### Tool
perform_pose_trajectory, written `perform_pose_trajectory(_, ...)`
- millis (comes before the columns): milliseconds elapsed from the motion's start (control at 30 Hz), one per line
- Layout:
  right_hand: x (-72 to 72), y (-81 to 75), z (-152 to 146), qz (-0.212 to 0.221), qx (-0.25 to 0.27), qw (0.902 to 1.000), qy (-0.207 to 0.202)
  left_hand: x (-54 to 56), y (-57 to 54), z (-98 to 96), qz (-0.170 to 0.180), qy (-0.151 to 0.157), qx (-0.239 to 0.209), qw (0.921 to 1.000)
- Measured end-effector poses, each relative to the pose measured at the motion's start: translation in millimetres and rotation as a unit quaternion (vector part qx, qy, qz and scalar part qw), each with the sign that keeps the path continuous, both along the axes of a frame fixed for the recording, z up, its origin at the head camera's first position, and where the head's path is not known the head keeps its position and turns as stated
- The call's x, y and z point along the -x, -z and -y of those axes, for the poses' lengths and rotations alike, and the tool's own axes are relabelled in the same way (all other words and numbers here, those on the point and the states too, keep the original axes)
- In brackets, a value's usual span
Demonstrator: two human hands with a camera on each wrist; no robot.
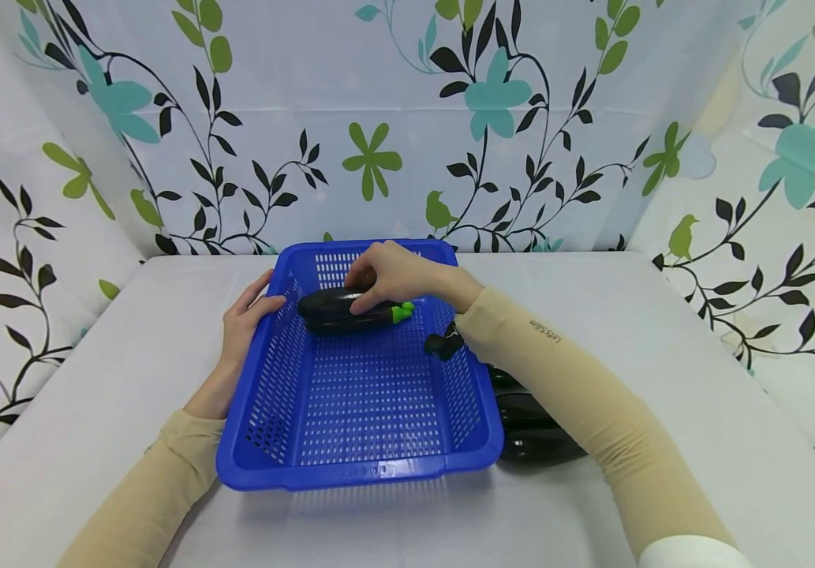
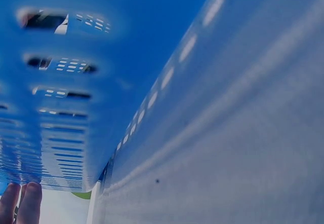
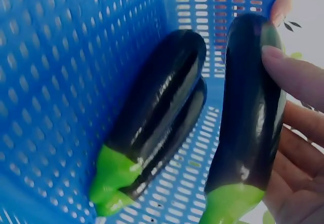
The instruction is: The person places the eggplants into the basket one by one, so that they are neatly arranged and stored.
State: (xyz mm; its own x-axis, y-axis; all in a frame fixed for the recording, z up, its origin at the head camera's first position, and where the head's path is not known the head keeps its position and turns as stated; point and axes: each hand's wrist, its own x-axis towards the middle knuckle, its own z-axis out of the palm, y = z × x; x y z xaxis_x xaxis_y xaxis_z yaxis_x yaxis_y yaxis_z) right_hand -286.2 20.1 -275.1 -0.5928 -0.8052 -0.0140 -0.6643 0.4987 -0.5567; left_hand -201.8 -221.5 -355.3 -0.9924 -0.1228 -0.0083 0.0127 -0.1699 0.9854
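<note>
In the head view a blue plastic basket (image 1: 332,473) stands in front of me. My right hand (image 1: 396,276) reaches into its far part. Glossy dark eggplants (image 1: 329,301) with bright green caps lie there. The right wrist view shows the thumb and fingers gripping one eggplant (image 3: 248,102) along its side, cap end towards the wrist. Beside it, two more eggplants (image 3: 157,92) lie together in the basket. My left hand (image 1: 240,327) holds the basket's left side, thumb over the rim. Its fingers (image 2: 29,203) lie along the outside of the mesh wall in the left wrist view.
Several more dark eggplants (image 1: 531,430) lie on the white table (image 1: 663,347) to the right of the basket, partly hidden by my right sleeve (image 1: 570,379). A leaf-patterned curtain (image 1: 393,87) hangs behind the table.
</note>
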Motion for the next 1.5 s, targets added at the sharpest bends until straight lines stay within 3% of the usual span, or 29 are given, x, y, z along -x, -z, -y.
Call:
perform_pose_trajectory(300,1.4,14.7,2,-0.003,-0.021,0.9998,0.0,0.0,0.1,-2.3,-0.01,0.01,-0.004,0.9999)
perform_pose_trajectory(600,4.2,26.2,3,0.024,-0.015,0.9995,-0.016,2.9,0.2,0.5,-0.014,0.01,-0.001,0.9998)
perform_pose_trajectory(1267,-3.7,42.1,6,-0.017,-0.066,0.9965,-0.048,2.7,4.3,2.8,-0.017,0.01,-0.012,0.9997)
perform_pose_trajectory(1500,-4.5,41.6,6,-0.022,-0.073,0.9963,-0.039,2.5,4.6,2.6,-0.018,0.009,-0.015,0.9997)
